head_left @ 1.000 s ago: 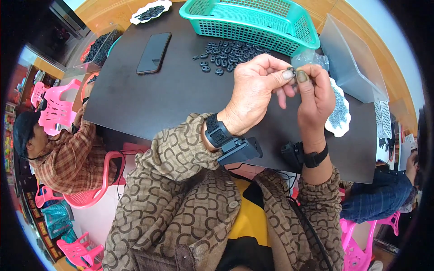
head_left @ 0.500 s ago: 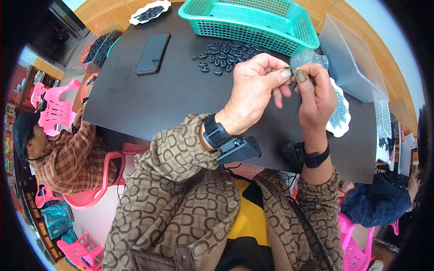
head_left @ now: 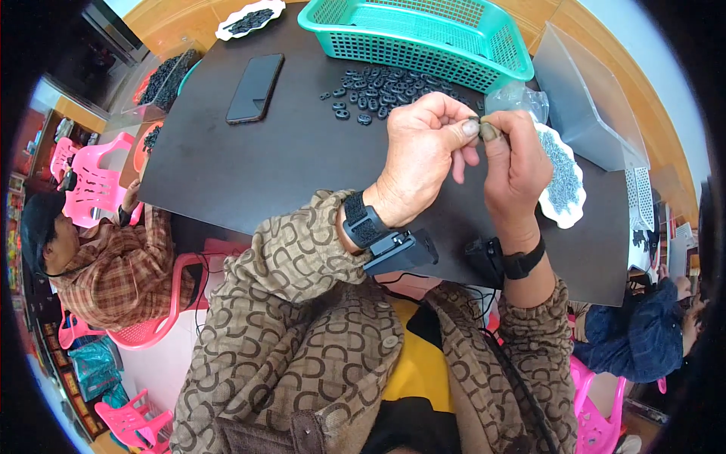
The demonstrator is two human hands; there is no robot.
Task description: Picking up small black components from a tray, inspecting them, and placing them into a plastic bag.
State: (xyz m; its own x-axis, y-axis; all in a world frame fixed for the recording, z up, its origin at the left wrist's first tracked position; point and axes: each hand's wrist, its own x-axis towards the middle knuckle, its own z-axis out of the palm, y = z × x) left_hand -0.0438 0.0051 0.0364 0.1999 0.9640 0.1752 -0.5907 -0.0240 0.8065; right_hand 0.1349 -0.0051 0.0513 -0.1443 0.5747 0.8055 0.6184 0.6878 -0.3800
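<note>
My left hand [head_left: 425,155] and my right hand [head_left: 517,166] meet over the right half of the dark table, fingertips together. Between thumb and forefinger my left hand pinches a small dark piece [head_left: 476,119], mostly covered by the fingers. The right thumb and forefinger are closed against that piece; whatever they grip is hidden. Just beyond the hands lies a pile of small black two-holed plastic pieces [head_left: 378,92]. Beside my right hand, a white scalloped plate [head_left: 566,219] holds many tiny grey pieces [head_left: 561,170].
Behind the pile stands a green plastic basket [head_left: 416,51]. A clear plastic bin [head_left: 590,102] and a crumpled clear bag [head_left: 518,98] are at the right. A phone [head_left: 255,89] and a plate of black parts [head_left: 253,21] lie left. Other people sit at both sides.
My right hand has shifted slightly left, closing the gap to my left fingertips, and more of the scalloped plate shows. My left hand stays nearly in place.
</note>
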